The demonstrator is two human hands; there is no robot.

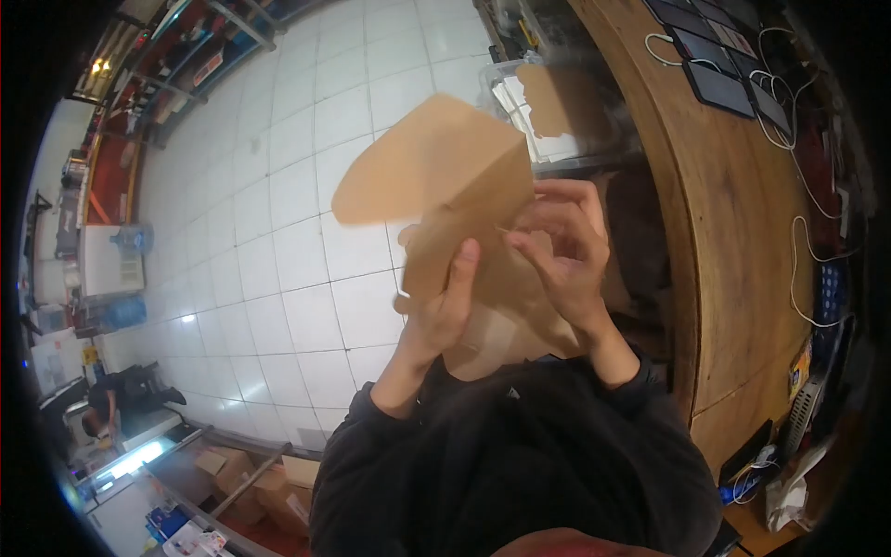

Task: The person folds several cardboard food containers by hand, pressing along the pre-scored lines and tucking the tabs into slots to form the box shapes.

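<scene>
A folded piece of brown cardboard [464,223] is held up in front of my chest. Its large rounded flap [427,158] opens away to the upper left and looks slightly blurred. My left hand [444,302] grips the lower left part, thumb on top and the other fingers around the edge behind. At the right side of the piece, my right hand [568,251] has its fingers curled, with thumb and fingertips pinched at the cardboard near the fold. Another brown part [510,330] hangs below, against my dark clothing.
A clear plastic bin [497,84] with white and brown cut sheets stands beyond my hands. Along the right runs a wooden table [742,334] with several phones [719,88] and white cables. Cardboard boxes [269,497] are at the lower left. A person [107,408] is at the far left.
</scene>
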